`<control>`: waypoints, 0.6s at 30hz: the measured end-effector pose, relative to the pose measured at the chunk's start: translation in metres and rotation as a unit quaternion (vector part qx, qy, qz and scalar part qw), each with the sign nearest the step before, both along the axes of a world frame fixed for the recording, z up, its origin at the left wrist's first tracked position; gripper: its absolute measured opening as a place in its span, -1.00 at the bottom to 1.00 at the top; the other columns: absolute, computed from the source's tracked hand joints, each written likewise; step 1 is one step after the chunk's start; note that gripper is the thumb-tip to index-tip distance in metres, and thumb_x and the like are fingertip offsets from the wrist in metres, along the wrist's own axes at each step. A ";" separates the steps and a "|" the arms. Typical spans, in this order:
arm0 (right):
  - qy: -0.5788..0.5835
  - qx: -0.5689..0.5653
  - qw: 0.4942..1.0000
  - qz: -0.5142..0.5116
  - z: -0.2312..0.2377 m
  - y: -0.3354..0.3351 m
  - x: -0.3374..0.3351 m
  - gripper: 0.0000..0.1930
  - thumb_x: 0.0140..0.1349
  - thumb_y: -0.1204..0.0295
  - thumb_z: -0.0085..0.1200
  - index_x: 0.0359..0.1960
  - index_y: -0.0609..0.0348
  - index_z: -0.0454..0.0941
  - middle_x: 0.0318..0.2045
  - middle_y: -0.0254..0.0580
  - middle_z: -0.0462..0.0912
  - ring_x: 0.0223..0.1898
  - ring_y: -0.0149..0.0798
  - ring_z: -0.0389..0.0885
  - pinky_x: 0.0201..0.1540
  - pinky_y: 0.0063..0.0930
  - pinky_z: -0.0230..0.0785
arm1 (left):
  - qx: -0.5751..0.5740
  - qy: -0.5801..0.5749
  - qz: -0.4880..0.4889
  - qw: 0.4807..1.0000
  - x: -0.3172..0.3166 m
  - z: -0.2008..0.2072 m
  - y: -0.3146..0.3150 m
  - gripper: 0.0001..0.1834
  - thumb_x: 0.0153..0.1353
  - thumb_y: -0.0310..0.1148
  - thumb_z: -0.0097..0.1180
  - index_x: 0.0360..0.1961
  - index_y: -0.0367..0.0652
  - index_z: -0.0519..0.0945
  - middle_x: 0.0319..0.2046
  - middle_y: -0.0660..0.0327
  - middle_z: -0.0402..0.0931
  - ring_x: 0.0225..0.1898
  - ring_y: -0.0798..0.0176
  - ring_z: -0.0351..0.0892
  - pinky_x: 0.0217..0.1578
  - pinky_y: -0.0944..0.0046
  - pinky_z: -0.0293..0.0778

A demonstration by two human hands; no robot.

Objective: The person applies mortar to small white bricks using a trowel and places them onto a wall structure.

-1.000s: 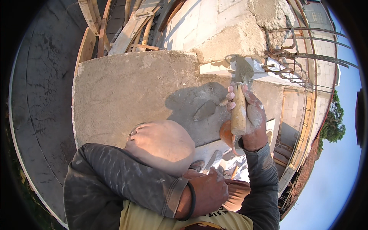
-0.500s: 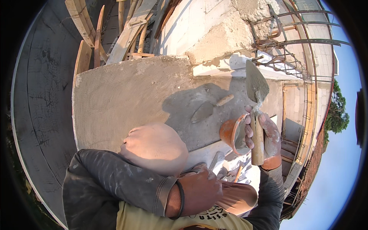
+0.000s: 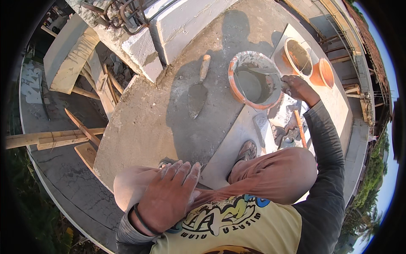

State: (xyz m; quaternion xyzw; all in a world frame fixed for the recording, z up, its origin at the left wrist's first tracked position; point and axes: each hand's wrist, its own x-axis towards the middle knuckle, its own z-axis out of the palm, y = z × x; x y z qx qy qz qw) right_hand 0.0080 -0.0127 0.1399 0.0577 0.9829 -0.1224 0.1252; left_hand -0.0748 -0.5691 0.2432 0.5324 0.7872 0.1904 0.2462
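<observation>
My left hand (image 3: 167, 197) lies over my left knee with its fingers stretched out, holding nothing. At the right rim of an orange bucket (image 3: 234, 82) my right hand (image 3: 299, 89) is closed, its fingers turned toward the bucket's inside. The trowel it held half a second ago is mostly hidden there, behind the fingers and rim. Wet grey mortar (image 3: 249, 84) fills the bottom of the bucket. A second trowel (image 3: 197, 99) lies flat on the grey mortar surface (image 3: 139, 122), its wooden handle pointing away from me.
Two more orange buckets (image 3: 298, 57) stand on a pale board (image 3: 338, 103) at the right. Tools and an orange-handled tool (image 3: 300, 129) lie beside my right knee. Rebar (image 3: 122, 15) juts from a broken column at the far left. Wooden planks (image 3: 53, 137) border the slab's left edge.
The view has swung round to the right. My right hand has lowered the raised trowel to the bucket rim. My left hand has uncrossed from my right side to my left knee.
</observation>
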 end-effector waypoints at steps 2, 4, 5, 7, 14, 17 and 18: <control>0.007 0.111 0.993 0.047 -0.012 -0.014 -0.004 -0.62 0.11 0.39 0.16 -0.01 0.23 0.53 -0.14 0.07 0.60 -0.09 0.07 0.56 -0.01 -0.19 0.45 | -0.033 -0.005 0.023 0.999 -0.010 0.000 0.010 -0.43 0.24 -0.27 0.16 0.21 -0.35 0.39 0.05 -0.11 0.50 0.10 -0.11 0.48 0.13 0.00 0.40; -0.017 0.106 0.994 0.017 -0.020 -0.024 -0.024 -0.67 0.08 0.44 0.12 -0.09 0.23 0.56 -0.15 0.01 0.64 -0.08 0.03 0.60 -0.01 -0.17 0.46 | -0.075 -0.010 0.061 0.995 -0.014 -0.001 0.015 -0.42 0.21 -0.31 0.19 0.21 -0.36 0.38 0.04 -0.12 0.50 0.09 -0.14 0.48 0.11 0.01 0.41; -0.048 0.117 0.992 0.001 -0.029 -0.030 -0.035 -0.70 0.08 0.44 0.11 -0.12 0.23 0.57 -0.18 0.00 0.64 -0.09 0.02 0.60 -0.02 -0.17 0.47 | -0.079 -0.007 0.063 0.995 -0.015 -0.002 0.018 -0.41 0.20 -0.32 0.20 0.20 -0.37 0.38 0.04 -0.13 0.49 0.08 -0.15 0.48 0.10 0.00 0.42; -0.115 0.146 0.982 -0.023 -0.043 -0.032 -0.051 -0.75 0.06 0.44 0.09 -0.20 0.21 0.59 -0.24 -0.03 0.66 -0.11 0.02 0.62 -0.05 -0.18 0.47 | -0.080 -0.006 0.071 0.994 -0.015 -0.004 0.028 -0.41 0.18 -0.34 0.22 0.20 -0.38 0.38 0.03 -0.15 0.49 0.07 -0.17 0.48 0.07 -0.01 0.43; -0.084 0.136 0.987 -0.006 -0.054 -0.003 -0.064 -0.82 0.05 0.43 0.10 -0.31 0.18 0.64 -0.30 -0.02 0.68 -0.15 0.04 0.65 -0.10 -0.15 0.49 | -0.103 -0.015 0.079 0.991 -0.012 -0.003 0.061 -0.41 0.20 -0.35 0.20 0.21 -0.40 0.36 0.03 -0.17 0.49 0.04 -0.19 0.49 0.06 -0.01 0.44; -0.067 0.184 0.981 -0.008 -0.003 0.008 -0.056 -0.82 0.01 0.50 0.10 -0.33 0.17 0.68 -0.30 -0.04 0.70 -0.16 0.02 0.68 -0.13 -0.17 0.51 | -0.103 -0.013 0.082 0.991 -0.009 -0.001 0.069 -0.37 0.17 -0.37 0.22 0.24 -0.41 0.35 0.02 -0.19 0.50 0.03 -0.22 0.51 0.04 0.00 0.45; -0.067 0.194 0.979 0.000 0.006 0.013 -0.055 -0.82 0.01 0.51 0.10 -0.34 0.18 0.68 -0.31 -0.03 0.70 -0.16 0.02 0.68 -0.13 -0.18 0.51 | -0.105 -0.011 0.087 0.991 -0.008 0.001 0.071 -0.37 0.18 -0.37 0.22 0.24 -0.41 0.35 0.02 -0.19 0.51 0.03 -0.22 0.51 0.04 -0.01 0.45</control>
